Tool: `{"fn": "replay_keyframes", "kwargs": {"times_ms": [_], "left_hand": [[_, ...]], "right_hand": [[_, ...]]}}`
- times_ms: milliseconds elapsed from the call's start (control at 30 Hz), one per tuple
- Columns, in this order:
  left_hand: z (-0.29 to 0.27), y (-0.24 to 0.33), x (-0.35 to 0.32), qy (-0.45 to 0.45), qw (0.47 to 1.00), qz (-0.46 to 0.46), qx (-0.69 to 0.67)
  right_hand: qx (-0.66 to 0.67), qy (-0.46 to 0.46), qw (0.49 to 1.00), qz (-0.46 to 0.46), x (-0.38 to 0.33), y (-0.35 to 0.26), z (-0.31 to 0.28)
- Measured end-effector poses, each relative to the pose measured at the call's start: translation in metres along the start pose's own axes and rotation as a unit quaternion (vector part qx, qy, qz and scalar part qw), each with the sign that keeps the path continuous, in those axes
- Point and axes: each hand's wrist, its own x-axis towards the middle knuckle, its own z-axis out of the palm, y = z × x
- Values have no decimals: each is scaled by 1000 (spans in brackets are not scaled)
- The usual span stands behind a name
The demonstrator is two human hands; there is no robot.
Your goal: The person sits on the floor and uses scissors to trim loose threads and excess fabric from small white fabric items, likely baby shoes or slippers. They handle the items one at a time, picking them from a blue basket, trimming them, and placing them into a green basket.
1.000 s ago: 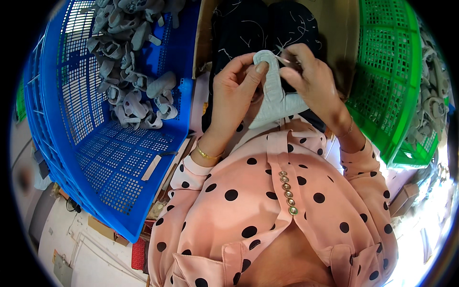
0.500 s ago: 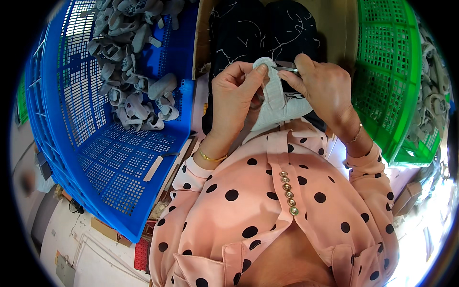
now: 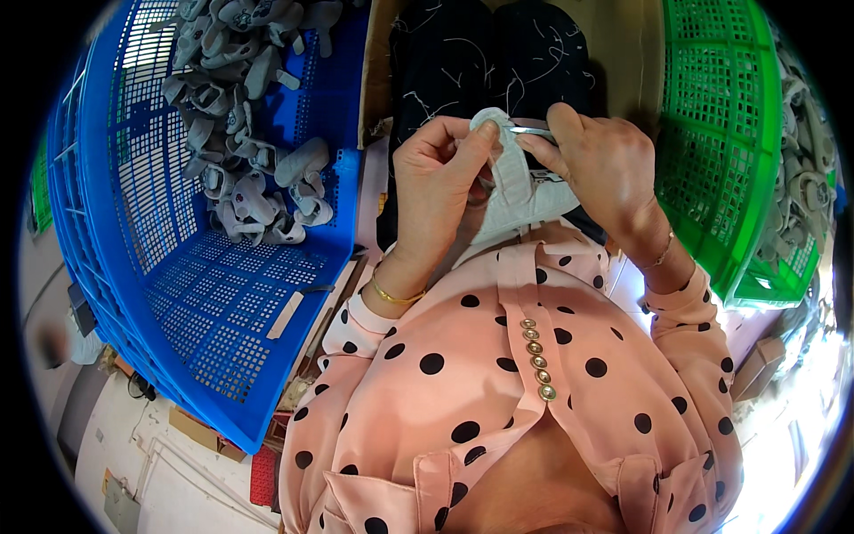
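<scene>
Roughly, going from your left: the blue crate (image 3: pixel 205 303) at your left side still holds a heap of grey fabric pieces (image 3: pixel 249 133) piled at its far end, while its near half is bare grid, so a good share of that stock looks used up but plenty remains. In the middle, over your dark-trousered lap (image 3: pixel 463 62), your left hand (image 3: pixel 436 178) pinches the top edge of one pale grey piece (image 3: pixel 520 182) between thumb and fingertips, closed firmly on the cloth. Your right hand (image 3: pixel 605 165) is closed around a small metal snipping tool (image 3: pixel 534 131), its tip touching that same top edge, so trimming of this piece seems underway, not finished. Loose pale threads lie on your lap. At your right, the green crate (image 3: pixel 712 151) carries more grey pieces along its far right side, probably the done ones
</scene>
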Motion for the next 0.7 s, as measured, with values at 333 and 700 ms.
{"fn": "replay_keyframes", "kwargs": {"times_ms": [333, 700], "left_hand": [[-6, -2, -1, -28, 999, 18, 6], [-10, 0, -3, -33, 999, 2, 27]], "right_hand": [[18, -31, 999, 1, 0, -3, -3], [419, -6, 898, 137, 7, 3, 1]]}}
